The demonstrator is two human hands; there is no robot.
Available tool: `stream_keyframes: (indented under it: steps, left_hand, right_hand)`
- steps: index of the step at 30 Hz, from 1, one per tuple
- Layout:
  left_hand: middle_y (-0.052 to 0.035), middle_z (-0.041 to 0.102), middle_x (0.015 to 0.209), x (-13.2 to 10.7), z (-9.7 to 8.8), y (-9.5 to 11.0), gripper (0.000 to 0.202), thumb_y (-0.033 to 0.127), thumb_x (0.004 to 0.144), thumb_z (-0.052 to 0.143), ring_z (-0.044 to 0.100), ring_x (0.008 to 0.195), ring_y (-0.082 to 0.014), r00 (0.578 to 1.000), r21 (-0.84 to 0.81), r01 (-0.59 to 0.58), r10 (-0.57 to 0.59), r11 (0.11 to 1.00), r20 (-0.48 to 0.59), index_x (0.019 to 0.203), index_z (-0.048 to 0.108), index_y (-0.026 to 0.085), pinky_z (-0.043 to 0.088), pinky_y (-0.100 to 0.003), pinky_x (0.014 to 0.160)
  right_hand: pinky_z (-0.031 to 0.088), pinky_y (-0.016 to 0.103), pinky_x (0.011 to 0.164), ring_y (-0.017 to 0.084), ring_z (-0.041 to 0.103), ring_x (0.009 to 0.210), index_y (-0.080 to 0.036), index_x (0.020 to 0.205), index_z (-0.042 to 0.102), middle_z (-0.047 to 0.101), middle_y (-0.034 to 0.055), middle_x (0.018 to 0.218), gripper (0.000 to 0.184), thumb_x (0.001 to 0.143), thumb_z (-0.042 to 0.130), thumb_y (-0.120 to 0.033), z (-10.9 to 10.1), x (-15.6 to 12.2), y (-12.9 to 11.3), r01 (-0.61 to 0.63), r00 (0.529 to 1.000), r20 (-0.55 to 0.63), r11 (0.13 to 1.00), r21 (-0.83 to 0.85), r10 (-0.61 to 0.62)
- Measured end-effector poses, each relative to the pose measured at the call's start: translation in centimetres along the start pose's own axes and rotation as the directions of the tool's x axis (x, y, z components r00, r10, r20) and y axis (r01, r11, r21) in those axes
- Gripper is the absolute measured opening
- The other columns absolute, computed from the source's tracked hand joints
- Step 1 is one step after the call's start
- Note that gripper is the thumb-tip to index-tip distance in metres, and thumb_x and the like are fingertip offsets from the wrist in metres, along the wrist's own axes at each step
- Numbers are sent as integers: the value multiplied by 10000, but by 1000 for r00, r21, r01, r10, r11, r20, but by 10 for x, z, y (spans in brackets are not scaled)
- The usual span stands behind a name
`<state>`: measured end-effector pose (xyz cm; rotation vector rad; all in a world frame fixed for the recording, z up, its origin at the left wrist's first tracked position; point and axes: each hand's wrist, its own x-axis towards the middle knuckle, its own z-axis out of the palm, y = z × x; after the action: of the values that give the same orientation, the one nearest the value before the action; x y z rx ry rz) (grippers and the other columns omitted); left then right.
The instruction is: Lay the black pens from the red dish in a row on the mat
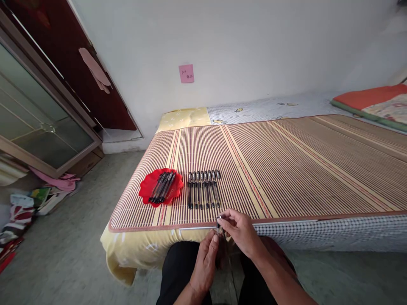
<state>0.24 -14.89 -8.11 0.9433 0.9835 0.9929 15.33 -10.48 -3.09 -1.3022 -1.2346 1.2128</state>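
Probably light, stiff, slick — best gripped mid-length — the pen (218, 225) is pinched by left hand (205, 259) and right hand (243, 234).

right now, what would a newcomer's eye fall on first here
Probably the bright red scalloped dish holding dark pens, near the mat's left end. Then the neat lineup of pens just right of it, and the left hand and right hand holding a slim pen-like piece at the mat's near edge.
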Motion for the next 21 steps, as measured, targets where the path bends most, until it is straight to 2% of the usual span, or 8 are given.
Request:
stream_keyframes:
  steps: [4, 8, 12, 15, 21]
  left_hand:
    - [-38, 662, 767, 3, 5, 7, 503, 646, 954, 498, 551, 603, -144, 993, 55, -45, 38, 997, 112, 942, 649, 167, 406, -262, 576]
    - [-29, 658, 722, 6, 4, 4, 509, 655, 955, 488, 547, 543, -124, 986, 86, -46, 31, 995, 165, 956, 622, 164, 358, -241, 527]
    - [-31, 652, 718, 8, 2, 1, 487, 641, 947, 522, 546, 542, -122, 982, 99, -23, 4, 995, 188, 921, 621, 164, 364, -240, 524]
    - [-34, 655, 717, 8, 2, 1, 488, 640, 948, 521, 551, 542, -124, 982, 108, -7, -14, 994, 188, 910, 629, 165, 370, -244, 529]
    - [-40, 663, 700, 8, 1, 1, 510, 655, 942, 519, 549, 527, -122, 978, 115, 3, -27, 993, 206, 914, 642, 160, 357, -246, 528]
  right_hand:
    - [536, 298, 663, 199, 683, 723, -184, 813, 723, 741, 51, 767, 235, 789, 717, -418, -28, 38, -11, 51, 996, -66, 994, -95, -57]
    - [492, 272, 544, 164, 625, 600, -165, 797, 724, 715, 48, 709, 231, 768, 730, -394, -53, 95, -12, 28, 995, -87, 980, -196, -45]
    - [469, 243, 463, 135, 577, 507, -161, 721, 690, 671, 22, 613, 179, 753, 741, -330, -54, 137, 4, -80, 992, -118, 968, -239, 53]
    - [479, 239, 444, 133, 579, 476, -171, 673, 679, 671, 20, 592, 176, 744, 761, -309, -48, 148, 15, -103, 989, -126, 956, -274, 70]
    - [501, 247, 439, 140, 631, 477, -182, 720, 681, 733, 59, 728, 106, 760, 766, -231, -41, 145, 20, -123, 983, -169, 942, -311, 73]
